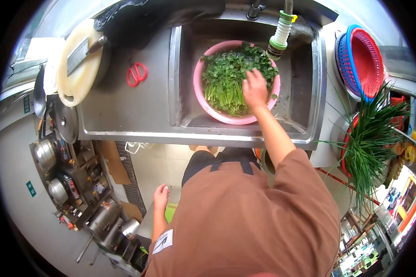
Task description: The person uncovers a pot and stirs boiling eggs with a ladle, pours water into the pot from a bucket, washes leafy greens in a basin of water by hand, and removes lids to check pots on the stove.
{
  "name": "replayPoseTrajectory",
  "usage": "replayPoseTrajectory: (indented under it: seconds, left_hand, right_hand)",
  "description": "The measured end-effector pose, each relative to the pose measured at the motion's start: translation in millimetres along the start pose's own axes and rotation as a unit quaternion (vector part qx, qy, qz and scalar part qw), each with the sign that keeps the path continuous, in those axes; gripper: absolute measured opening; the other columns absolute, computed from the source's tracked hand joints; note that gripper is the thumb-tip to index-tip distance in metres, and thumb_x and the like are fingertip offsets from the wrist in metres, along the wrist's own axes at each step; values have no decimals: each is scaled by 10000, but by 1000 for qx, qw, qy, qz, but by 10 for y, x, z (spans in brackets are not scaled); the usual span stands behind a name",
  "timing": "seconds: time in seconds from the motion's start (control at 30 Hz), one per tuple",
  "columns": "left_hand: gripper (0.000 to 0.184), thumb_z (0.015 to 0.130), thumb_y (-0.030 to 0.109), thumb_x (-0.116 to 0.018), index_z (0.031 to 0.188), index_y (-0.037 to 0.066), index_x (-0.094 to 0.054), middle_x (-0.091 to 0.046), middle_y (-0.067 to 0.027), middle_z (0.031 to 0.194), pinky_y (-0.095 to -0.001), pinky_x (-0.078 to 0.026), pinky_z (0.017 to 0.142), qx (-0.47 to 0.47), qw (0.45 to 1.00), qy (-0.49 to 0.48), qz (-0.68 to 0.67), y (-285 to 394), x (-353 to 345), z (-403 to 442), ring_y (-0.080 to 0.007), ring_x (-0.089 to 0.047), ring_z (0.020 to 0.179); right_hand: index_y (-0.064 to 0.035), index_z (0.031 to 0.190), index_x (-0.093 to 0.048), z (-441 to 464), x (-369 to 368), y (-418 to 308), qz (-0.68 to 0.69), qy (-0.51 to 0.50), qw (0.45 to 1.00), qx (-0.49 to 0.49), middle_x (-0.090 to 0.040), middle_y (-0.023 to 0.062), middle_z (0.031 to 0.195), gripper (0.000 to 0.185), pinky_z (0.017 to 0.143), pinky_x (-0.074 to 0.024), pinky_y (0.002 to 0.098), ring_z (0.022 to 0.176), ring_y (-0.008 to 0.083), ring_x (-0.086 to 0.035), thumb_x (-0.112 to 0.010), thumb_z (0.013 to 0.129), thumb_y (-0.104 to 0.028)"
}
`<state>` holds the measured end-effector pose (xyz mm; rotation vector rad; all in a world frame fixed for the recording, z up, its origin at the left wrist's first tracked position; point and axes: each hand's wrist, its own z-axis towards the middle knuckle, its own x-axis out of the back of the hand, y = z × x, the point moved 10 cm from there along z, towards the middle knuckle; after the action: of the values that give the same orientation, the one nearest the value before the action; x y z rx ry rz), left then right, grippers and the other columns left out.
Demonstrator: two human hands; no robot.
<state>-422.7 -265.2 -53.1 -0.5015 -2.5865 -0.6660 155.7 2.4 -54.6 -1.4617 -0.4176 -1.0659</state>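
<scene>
A pink basin [198, 87] stands in the steel sink, filled with leafy green herbs [226, 76] whose pale stems point toward the front. My right hand [255, 87] rests on the herbs at the basin's right side, fingers a little apart and holding nothing visible. Down beside my body, away from the counter, hangs my left hand [161, 196]; its fingers are loosely curled, with nothing seen in them. Above the basin's right rim is the tap's green and white nozzle [280, 37].
Red scissors [136, 75] lie on the steel counter [125, 106]. At the back left, a cleaver [81, 55] rests on a round cutting board [69, 87]. Colanders [367, 60] and long green stalks [372, 143] stand right of the sink. Pots sit on shelves at the left.
</scene>
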Motion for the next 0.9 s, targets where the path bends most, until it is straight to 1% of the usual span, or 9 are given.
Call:
replayPoseTrajectory:
  seconds: [0.03,0.07,0.2,0.23,0.33,0.53,0.7,0.8,0.9]
  left_hand:
    - [307,866,158,-547,1120,-14,-543,-617,-69,898,-259,-459,664,-8,1000,4,-4,95,2,-5,-124,-575,797]
    - [306,866,159,-546,1119,-14,-544,-615,-68,903,-262,-460,676,-15,1000,9,-8,176,-13,4,-125,-575,807]
    - [305,868,153,-543,1121,-16,-542,-616,-73,930,-270,-465,713,-24,999,-23,-1,264,-210,29,-131,-575,826]
    - [306,868,153,-543,1121,-19,-542,-618,-78,941,-274,-466,733,-31,999,-32,29,269,-260,36,-135,-579,826]
    - [313,867,155,-544,1125,-24,-542,-622,-89,957,-280,-468,759,-38,997,-43,51,266,-322,21,-142,-585,828]
    - [326,866,154,-544,1134,-32,-537,-625,-99,967,-281,-472,761,-42,997,-34,48,221,-313,57,-151,-592,840]
    - [329,868,154,-542,1135,-39,-533,-624,-104,983,-277,-471,769,-43,996,-33,70,245,-340,30,-151,-590,849]
    - [335,865,152,-547,1140,-38,-532,-623,-106,991,-277,-469,777,-36,999,-18,36,294,-399,-63,-151,-588,851]
    - [336,864,147,-549,1145,-36,-532,-622,-103,993,-278,-468,781,-37,999,-22,23,264,-422,-170,-152,-588,858]
  right_hand:
    - [-33,1145,-513,-49,337,17,-26,76,997,-20,-478,194,1196,408,963,-340,441,1121,364,-428,-597,756,-124]
    - [-2,1135,-506,-148,519,75,-123,146,981,-23,-497,204,1148,420,959,-344,438,1096,381,-444,-602,753,-151]
    - [67,1229,-417,-336,-134,777,-50,65,973,-217,-422,316,1219,600,998,-297,467,1157,452,-383,-574,796,-317]
    - [76,1296,-330,-411,-371,900,27,-15,949,-313,-366,358,1260,681,1019,-273,467,1196,462,-347,-536,824,-370]
    - [52,1355,-227,-350,-675,636,19,-49,962,-267,-293,350,1326,764,1046,-252,448,1245,455,-297,-540,822,-397]
    - [-61,1398,-207,-406,-514,272,-36,-169,972,-159,-219,263,1406,789,1046,-253,458,1273,421,-275,-575,802,-426]
    - [-88,1372,-270,-298,-692,355,-96,-293,929,-204,-261,218,1398,731,968,-365,456,1256,377,-323,-595,796,-399]
    - [-77,1363,-285,-76,-502,140,-92,-282,946,-133,-270,194,1401,703,968,-364,472,1250,357,-337,-586,806,-385]
    - [-154,1372,-297,-93,-555,-159,-96,-230,965,-74,-224,154,1439,691,1012,-294,508,1303,341,-259,-584,803,-419]
